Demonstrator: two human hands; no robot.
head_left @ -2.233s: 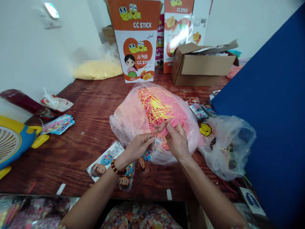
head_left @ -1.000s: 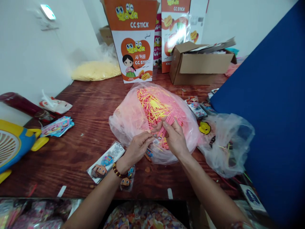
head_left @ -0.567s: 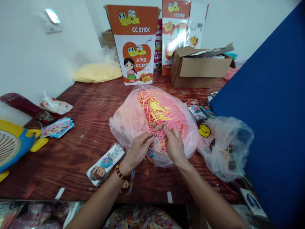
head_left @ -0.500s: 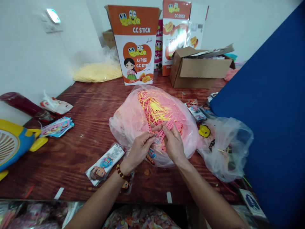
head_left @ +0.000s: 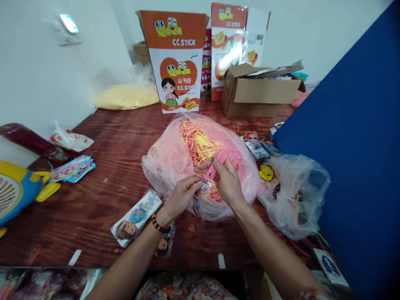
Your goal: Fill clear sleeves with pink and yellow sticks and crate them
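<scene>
Partly hidden; pink sticks (head_left: 216, 164) in right hand (head_left: 227, 183); left hand (head_left: 181, 195) pinch unclear

Glossy plastic bag (head_left: 168, 158), grained wooden table (head_left: 118, 137)

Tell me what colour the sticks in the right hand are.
Pink; the sticks held in the right hand show best in the head view.

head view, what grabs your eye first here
A big pink plastic bag of pink and yellow sticks sits mid-table. Over it the right hand grips a bundle of pink sticks while the left hand pinches a small packet. An orange CC STICK box stands behind.
</scene>
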